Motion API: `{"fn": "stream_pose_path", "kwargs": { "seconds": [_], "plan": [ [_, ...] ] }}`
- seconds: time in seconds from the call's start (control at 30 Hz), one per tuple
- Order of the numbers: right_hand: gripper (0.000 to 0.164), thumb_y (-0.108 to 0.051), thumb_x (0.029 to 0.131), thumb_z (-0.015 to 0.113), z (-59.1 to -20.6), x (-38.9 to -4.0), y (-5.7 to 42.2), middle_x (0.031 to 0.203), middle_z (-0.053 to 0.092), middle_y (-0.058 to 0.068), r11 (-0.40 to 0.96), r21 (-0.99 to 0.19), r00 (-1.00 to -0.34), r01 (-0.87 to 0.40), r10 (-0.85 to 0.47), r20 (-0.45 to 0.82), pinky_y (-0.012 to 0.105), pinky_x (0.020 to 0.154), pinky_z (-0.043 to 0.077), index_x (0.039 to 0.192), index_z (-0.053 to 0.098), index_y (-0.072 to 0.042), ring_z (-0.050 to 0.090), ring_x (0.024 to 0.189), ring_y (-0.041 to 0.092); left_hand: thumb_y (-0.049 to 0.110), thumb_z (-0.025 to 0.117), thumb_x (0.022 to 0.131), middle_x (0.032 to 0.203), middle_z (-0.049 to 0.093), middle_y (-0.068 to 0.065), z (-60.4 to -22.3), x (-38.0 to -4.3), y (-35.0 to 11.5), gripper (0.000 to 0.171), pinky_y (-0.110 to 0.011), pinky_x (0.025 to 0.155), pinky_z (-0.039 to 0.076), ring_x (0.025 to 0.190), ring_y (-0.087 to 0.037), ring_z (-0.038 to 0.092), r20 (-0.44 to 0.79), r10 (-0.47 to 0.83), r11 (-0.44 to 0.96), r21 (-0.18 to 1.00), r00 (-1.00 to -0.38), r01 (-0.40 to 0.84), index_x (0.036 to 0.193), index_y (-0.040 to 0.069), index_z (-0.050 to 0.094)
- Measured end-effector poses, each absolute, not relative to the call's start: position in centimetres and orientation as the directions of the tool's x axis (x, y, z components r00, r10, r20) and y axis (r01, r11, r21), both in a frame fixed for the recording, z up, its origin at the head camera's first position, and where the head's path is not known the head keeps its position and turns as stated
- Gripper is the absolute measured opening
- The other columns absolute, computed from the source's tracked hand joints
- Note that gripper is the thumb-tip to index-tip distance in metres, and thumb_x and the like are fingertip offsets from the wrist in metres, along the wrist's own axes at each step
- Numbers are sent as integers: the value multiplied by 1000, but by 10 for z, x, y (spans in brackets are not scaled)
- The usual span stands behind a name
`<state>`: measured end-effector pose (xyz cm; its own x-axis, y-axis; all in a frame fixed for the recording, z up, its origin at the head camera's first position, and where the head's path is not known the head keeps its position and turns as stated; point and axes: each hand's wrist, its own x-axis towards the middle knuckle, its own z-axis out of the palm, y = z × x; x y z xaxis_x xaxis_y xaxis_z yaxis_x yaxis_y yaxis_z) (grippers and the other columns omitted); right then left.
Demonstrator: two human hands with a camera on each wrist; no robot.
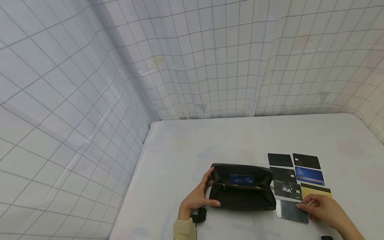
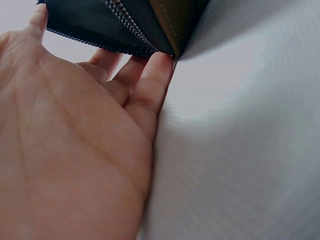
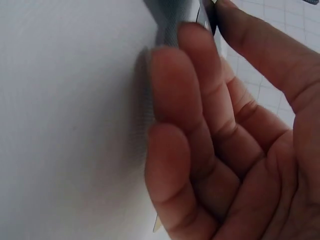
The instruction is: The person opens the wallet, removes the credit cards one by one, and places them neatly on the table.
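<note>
A black zip wallet [image 1: 242,200] lies gaping on the table, with a blue card [image 1: 241,179] showing in its inner pocket. My left hand [image 1: 196,200] holds the wallet's left end, thumb at the near edge and fingers at the far side. The left wrist view shows those fingers against the wallet's zipper [image 2: 131,25]. To the right of the wallet, my right hand [image 1: 322,210] pinches a dark grey card [image 1: 291,210] by its right end between thumb and fingers. In the right wrist view the other fingers [image 3: 172,85] are bent, and little of the card shows.
Beyond the held card, several cards lie in two columns, among them a grey Vip card [image 1: 280,189], a yellow card [image 1: 315,190], a blue striped card [image 1: 309,176] and a black card [image 1: 280,160]. Gridded white curtains [image 1: 204,60] enclose the white table [image 1: 180,143].
</note>
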<state>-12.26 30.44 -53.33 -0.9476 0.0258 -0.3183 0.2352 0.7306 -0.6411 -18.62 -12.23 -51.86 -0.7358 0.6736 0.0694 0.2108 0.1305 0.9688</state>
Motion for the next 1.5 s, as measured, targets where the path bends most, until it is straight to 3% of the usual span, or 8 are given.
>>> {"fn": "stream_pose_path", "kwargs": {
  "seconds": [0.13, 0.37, 0.43, 1.2, 1.5],
  "plan": [
    [47, -53, 72, 76, -530, -125, 302, 60, 55, -3, 786, -563, -941, 254, 65, -333, 30, 52, 36, 78, 64, -8, 49, 57, 16, 14, 78, 81, 157, -4, -12, -516, -185, -123, 106, -43, 110, 24, 140, -31, 13, 55, 671, 133, 972, -739, 193, 154, 16, 0],
    [56, -62, 67, 75, -528, -123, 299, 63, 51, -2, 810, -494, -918, 317, 132, -373, 32, 54, 33, 76, 63, -8, 47, 64, 19, 28, 80, 79, 157, -2, 4, -549, -192, -127, 107, -36, 110, 26, 139, -20, 18, 43, 643, 147, 973, -764, 178, 152, 38, 3],
    [57, -62, 66, 76, -529, -122, 298, 63, 51, -1, 809, -489, -916, 326, 142, -376, 32, 54, 33, 75, 62, -8, 47, 64, 19, 30, 80, 79, 157, -2, 3, -549, -191, -127, 107, -37, 110, 26, 139, -21, 20, 26, 642, 157, 974, -766, 164, 152, 38, 3],
    [54, -58, 66, 78, -527, -124, 295, 64, 51, 0, 826, -458, -915, 329, 161, -369, 32, 53, 34, 77, 59, -8, 47, 63, 20, 31, 80, 78, 158, -1, -1, -553, -194, -125, 108, -36, 109, 26, 140, -23, 17, 97, 649, 126, 965, -755, 231, 153, 33, 2],
    [57, -56, 68, 78, -523, -125, 293, 67, 51, 2, 819, -464, -909, 338, 156, -386, 32, 53, 36, 83, 56, -6, 48, 62, 19, 16, 80, 79, 158, -4, -4, -547, -194, -125, 109, -41, 110, 25, 141, -27, 14, 81, 657, 131, 967, -750, 220, 153, 29, 1]
  ]
}}
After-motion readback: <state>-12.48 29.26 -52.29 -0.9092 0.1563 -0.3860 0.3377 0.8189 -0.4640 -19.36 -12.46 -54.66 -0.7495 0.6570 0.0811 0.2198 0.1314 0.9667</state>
